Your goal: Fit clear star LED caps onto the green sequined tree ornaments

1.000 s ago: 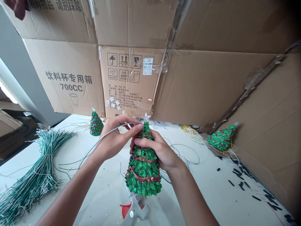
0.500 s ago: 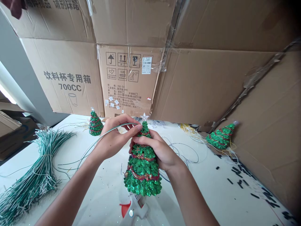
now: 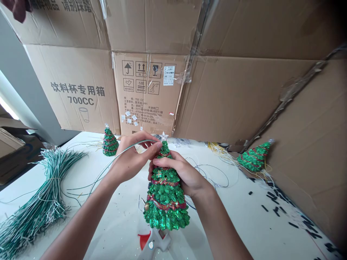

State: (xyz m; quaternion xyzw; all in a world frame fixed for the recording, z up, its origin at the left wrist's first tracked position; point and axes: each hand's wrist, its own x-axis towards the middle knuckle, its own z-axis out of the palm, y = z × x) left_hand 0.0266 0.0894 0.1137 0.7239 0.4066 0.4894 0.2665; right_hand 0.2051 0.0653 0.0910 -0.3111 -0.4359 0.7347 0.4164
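A glittery green Christmas tree ornament [image 3: 166,202] with red garlands and a clear star stands out in the middle. My right hand [image 3: 185,171] wraps round its upper part from the right. Beside the tree's tip, my left hand [image 3: 132,153] pinches thin green and white wires [image 3: 127,147] between thumb and fingers. The wires arc back over that hand toward the left; their pinched ends are hidden. Below the tree's base lies a white glue gun [image 3: 155,243] with a red trigger, partly covered by the tree.
At the left lies a thick bundle of green and white wires [image 3: 46,195]. Smaller trees are at the back left [image 3: 110,142] and right [image 3: 255,157]. Black strips [image 3: 276,209] litter the table's right side. Cardboard [image 3: 146,90] walls off the back.
The tree has tilted slightly: its star has shifted a little left and down, its base right and down. Both hands keep their holds.
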